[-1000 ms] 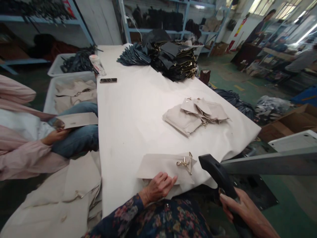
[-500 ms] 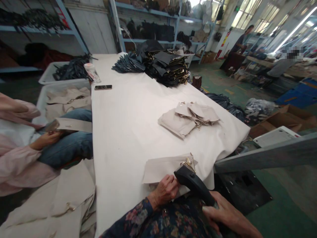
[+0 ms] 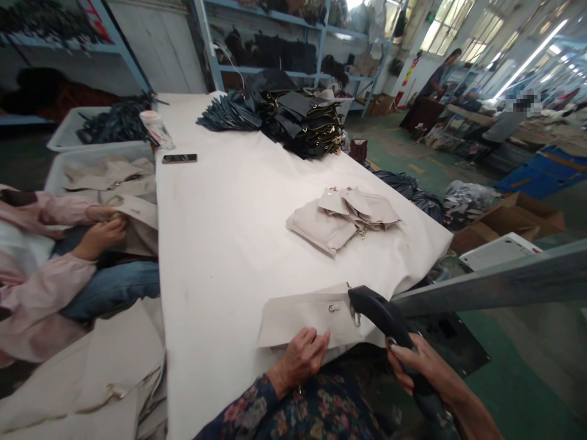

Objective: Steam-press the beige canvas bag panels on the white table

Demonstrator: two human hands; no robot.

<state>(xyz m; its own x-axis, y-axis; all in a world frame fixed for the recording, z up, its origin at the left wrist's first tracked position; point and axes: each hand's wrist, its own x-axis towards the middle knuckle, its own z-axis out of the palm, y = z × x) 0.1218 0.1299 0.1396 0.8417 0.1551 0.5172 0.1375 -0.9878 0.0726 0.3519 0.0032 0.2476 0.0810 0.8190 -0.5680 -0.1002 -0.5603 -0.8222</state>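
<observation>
A flat beige bag piece [image 3: 293, 315] with a small metal fitting lies at the table's near edge. My left hand [image 3: 305, 357] rests on its near edge, fingers curled and pinched against the material. My right hand [image 3: 413, 366] is wrapped round the handle of a black handheld tool [image 3: 380, 311]. The tool's head is over the right end of the bag piece, beside a metal clasp [image 3: 355, 316]. Farther back on the white table [image 3: 220, 244] lies a loose pile of beige pieces [image 3: 325, 226].
Black bags [image 3: 302, 116] are stacked at the table's far end, near a phone [image 3: 180, 158] and a cup [image 3: 156, 129]. At left, a person's hands [image 3: 103, 229] hold a beige piece. A metal bar [image 3: 495, 284] runs along the right.
The tool and my right hand have moved right, uncovering the fitting. My left hand has shifted slightly. The person at left now has both hands on the beige piece.
</observation>
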